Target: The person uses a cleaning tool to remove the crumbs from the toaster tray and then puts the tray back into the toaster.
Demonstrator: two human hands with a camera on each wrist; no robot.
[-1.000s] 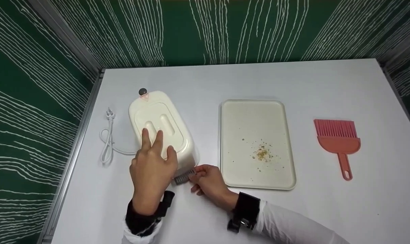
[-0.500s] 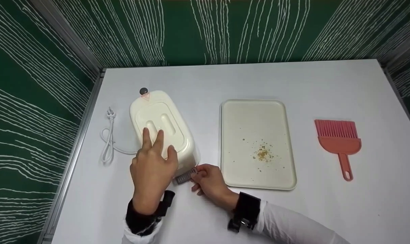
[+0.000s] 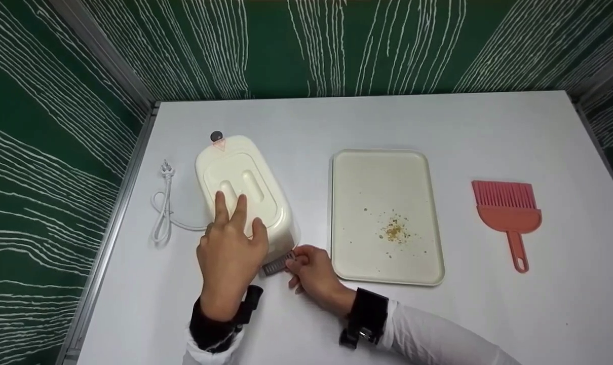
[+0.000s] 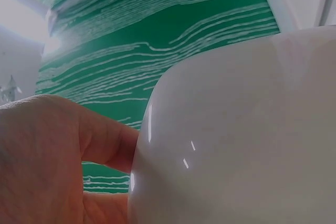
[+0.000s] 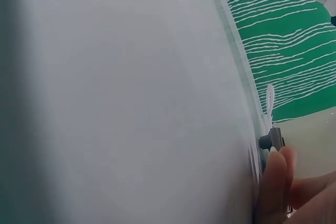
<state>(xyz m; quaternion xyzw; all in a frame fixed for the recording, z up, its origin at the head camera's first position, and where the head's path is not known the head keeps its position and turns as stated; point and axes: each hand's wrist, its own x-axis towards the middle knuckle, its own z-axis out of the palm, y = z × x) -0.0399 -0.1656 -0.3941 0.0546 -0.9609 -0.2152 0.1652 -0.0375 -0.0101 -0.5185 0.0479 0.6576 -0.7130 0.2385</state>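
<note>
A cream toaster (image 3: 245,192) with a covered top and a grey knob at its far end stands slantwise on the left of the white table. My left hand (image 3: 230,253) rests on its near part, two fingers stretched over the lid and the thumb apart. In the left wrist view, the fingers (image 4: 113,142) touch the glossy shell. At the toaster's near lower end, a grey slotted crumb tray (image 3: 277,264) sticks out slightly. My right hand (image 3: 316,276) pinches its right corner between thumb and fingertips. The crumb tray's inner part is hidden under the toaster.
Right of the toaster lies a cream serving tray (image 3: 382,177) with a small heap of crumbs (image 3: 395,230). A pink brush set in a red dustpan (image 3: 509,218) lies farther right. The white power cord (image 3: 163,215) is coiled on the left.
Both hands, the toaster and the crumb tray hold their places. Only the head view shifts very slightly.
</note>
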